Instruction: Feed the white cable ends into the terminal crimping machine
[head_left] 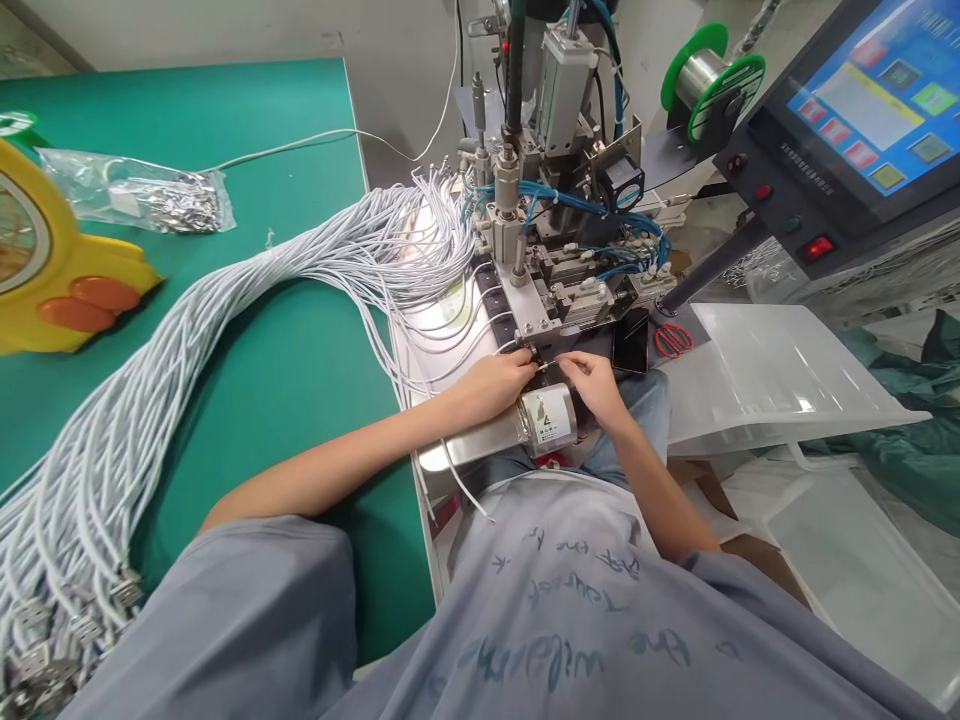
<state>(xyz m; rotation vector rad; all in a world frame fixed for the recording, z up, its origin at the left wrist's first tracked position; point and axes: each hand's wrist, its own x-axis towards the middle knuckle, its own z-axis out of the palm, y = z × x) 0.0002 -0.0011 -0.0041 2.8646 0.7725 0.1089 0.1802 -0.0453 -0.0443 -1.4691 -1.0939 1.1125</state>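
Note:
My left hand (501, 384) is closed at the front edge of the machine (525, 300), its fingers pinched on the end of a white cable (466, 488) whose tail hangs below the wrist. Close by on the right, my right hand (592, 384) has thumb and finger pressed together near that cable end. Whatever is between those fingertips is too small to make out. Just below both hands sits a round metal part with a white label (550, 417). Several more white cables (442, 265) fan out into the machine's left side.
A thick bundle of white cables (225, 285) crosses the green table (300, 400). On that table are a clear bag of metal parts (180, 203) and a yellow object (71, 260). Right of the machine are red-handled scissors (673, 341), a black phone-like slab (631, 342), a wire spool (709, 80) and a screen (885, 110).

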